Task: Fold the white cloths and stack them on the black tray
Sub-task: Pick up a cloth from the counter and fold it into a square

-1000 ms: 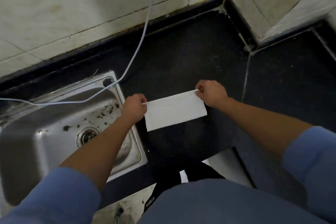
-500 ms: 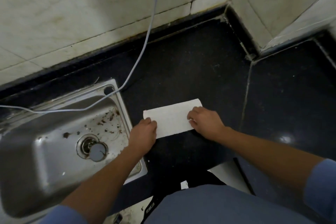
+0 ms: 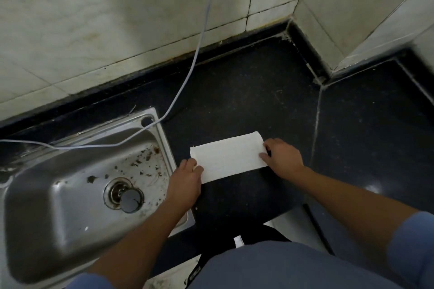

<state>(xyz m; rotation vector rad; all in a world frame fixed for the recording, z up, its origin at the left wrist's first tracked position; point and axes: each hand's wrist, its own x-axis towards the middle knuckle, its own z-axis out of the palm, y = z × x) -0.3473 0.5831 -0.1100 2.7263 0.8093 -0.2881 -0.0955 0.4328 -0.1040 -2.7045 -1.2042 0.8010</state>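
Note:
A white cloth (image 3: 229, 156), folded into a long rectangle, lies flat on the black counter (image 3: 246, 101) just right of the sink. My left hand (image 3: 185, 182) rests on its near left corner with the fingers laid on the cloth. Against the cloth's right short edge lies my right hand (image 3: 281, 158), its fingertips touching that edge. No black tray is in view.
A steel sink (image 3: 70, 195) with a drain plug and dirt specks fills the left. A thin grey cable (image 3: 195, 54) hangs down the tiled wall and runs across the sink's rim. The wall juts out at the right, with more black counter (image 3: 375, 124) beyond a seam.
The cloth was held up by its top corners, then laid flat on the counter. Since half a second ago my right hand has slid from the cloth's middle to its right edge.

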